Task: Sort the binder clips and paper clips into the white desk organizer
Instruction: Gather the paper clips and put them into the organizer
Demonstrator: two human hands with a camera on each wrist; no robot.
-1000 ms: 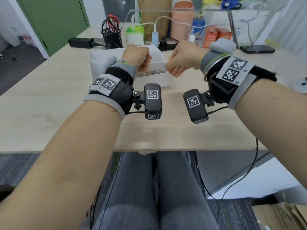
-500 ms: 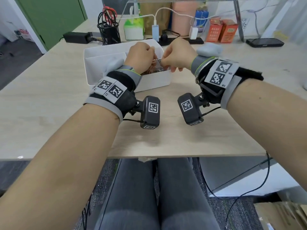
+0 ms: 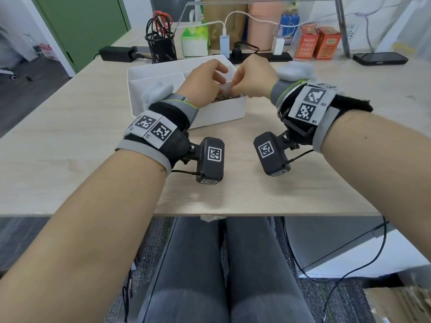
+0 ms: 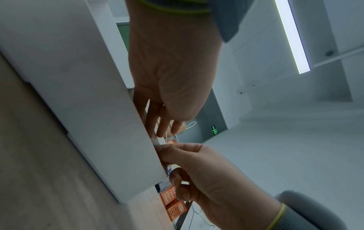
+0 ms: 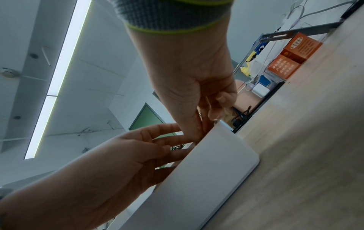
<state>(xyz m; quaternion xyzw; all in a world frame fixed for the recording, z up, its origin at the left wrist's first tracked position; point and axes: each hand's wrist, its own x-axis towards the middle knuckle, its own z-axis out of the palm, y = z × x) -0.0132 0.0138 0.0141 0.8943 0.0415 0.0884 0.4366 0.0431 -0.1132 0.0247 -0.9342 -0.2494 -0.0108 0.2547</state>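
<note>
The white desk organizer (image 3: 217,113) is set on the wooden desk (image 3: 58,145), well back from the near edge, with bare desk before it. Paper clips (image 3: 222,98) are piled in its near right compartment. The left hand (image 3: 203,83) and right hand (image 3: 253,78) are held together over that compartment; whether anything is pinched cannot be told. The left fingers are loosely spread, the right ones curled. Orange boxes (image 3: 319,45) bear unreadable print. "R1" and "R2" are read on the right wrist tags (image 3: 307,103).
</note>
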